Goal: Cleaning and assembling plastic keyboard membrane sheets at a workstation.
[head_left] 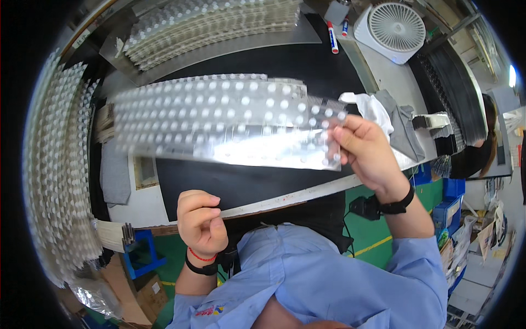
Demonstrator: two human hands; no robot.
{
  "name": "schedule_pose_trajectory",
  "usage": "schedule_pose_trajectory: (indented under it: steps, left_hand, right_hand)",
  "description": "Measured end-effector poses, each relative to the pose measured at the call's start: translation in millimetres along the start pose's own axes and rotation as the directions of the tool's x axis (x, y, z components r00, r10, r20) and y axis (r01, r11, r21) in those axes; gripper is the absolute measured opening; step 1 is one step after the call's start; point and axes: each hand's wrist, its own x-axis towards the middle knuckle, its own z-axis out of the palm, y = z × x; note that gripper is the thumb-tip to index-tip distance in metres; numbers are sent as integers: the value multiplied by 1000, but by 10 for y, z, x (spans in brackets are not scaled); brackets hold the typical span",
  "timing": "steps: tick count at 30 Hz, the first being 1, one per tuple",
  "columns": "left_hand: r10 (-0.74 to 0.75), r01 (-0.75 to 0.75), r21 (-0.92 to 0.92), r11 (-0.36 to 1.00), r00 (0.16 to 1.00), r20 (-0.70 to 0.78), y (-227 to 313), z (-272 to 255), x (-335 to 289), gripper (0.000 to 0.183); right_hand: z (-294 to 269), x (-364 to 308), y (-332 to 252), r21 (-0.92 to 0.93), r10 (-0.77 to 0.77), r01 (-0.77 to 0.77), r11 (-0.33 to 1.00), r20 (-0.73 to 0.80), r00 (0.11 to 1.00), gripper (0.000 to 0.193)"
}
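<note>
My right hand [362, 147] pinches the right end of a long, thin translucent sheet with rows of white dots [219, 112] between thumb and fingers. The sheet stretches leftward above a black table mat [235, 183]. Bright glare covers part of its near side, and its left end is blurred. Its far edge is stepped; I cannot tell whether a second sheet lies under it. My left hand [201, 222] hovers near the table's front edge, apart from the sheet. Its fingers curl in toward the thumb, with nothing visible in them.
A tall stack of dotted sheets [60, 181] stands at the left, and another stack [208, 33] sits at the back. At the back right are a red marker [333, 37] and a white fan [395, 30]. Grey and white cloths [402, 120] lie right of the sheet.
</note>
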Motion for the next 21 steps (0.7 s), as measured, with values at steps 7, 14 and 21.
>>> schedule_pose_trajectory:
  steps: [7,14,21]
  left_hand:
    - [93,-105,39,994,967,236,313,155,176,23]
    - [-233,140,226,964,856,462,380,732,454,45]
    - [-331,193,297,935,778,534,395,946,530,52]
  right_hand:
    - [79,-448,447,30,136,-134,990,-49,990,24]
    - [26,-614,526,105,241,-235,966,-55,969,21]
    - [-59,-633,656,168,145,-128,977,-95,985,15]
